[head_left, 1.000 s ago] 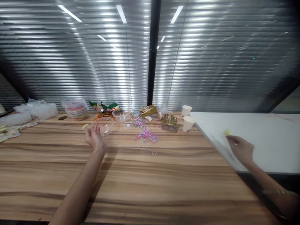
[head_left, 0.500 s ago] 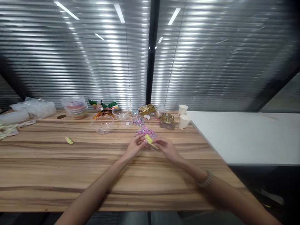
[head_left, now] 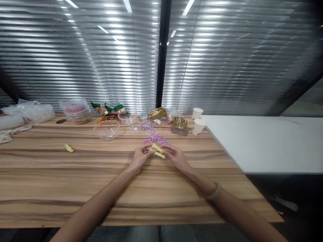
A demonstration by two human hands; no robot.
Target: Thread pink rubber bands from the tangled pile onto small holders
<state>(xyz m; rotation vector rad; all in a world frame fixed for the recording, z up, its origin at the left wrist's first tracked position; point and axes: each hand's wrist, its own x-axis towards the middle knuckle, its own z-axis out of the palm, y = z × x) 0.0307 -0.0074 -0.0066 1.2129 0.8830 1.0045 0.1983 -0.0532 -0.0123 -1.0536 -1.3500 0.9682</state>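
Note:
My left hand (head_left: 141, 156) and my right hand (head_left: 176, 157) meet over the middle of the wooden table, fingers pinched. Between them are two slim yellow strips, an upper one (head_left: 157, 148) and a lower one (head_left: 159, 155); whether they are paper or something softer I cannot tell. The lower strip runs from my left fingertips, while the upper one spans to my right fingertips. Just beyond lies a heap of small pink, white and bluish rubber bands (head_left: 154, 137), partly behind my fingers. Off to the left rests a short crumpled yellow piece (head_left: 69, 148).
Along the back stand stacked plastic tubs (head_left: 75, 111), a clear bowl (head_left: 107, 130), snack packets (head_left: 111, 110), a gold packet (head_left: 179, 125) and a white paper cup (head_left: 198, 127). Clear plastic bags (head_left: 37, 112) lie at far left. A white table (head_left: 267, 144) adjoins on the right.
The yellow material, seen earlier as one blurred angled piece, now shows as two roughly parallel strips between my hands. The camera view has shifted slightly.

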